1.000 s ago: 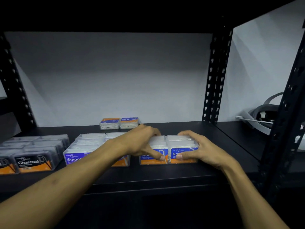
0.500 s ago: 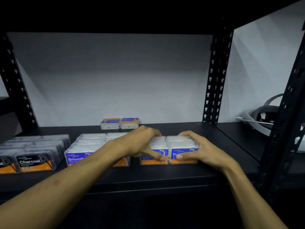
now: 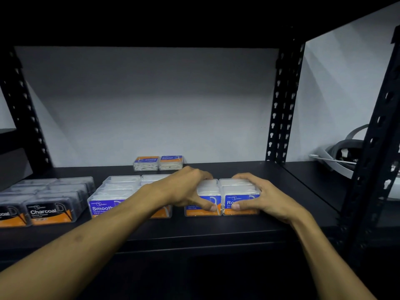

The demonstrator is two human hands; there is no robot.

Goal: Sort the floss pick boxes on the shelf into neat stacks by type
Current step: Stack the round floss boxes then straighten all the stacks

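Both hands (image 3: 188,189) grip Round boxes (image 3: 240,202) (side by side)

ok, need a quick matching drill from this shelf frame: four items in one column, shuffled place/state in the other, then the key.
Items
1. Charcoal boxes
2. Smooth boxes
3. Round boxes at the front
4. two loose boxes

Places/states
A. far back by the wall, side by side, not held
B. left end of the shelf, dark cases
C. under both hands, left hand and right hand gripping them
D. middle group, partly behind the left forearm

Pairs: 1-B, 2-D, 3-C, 4-A
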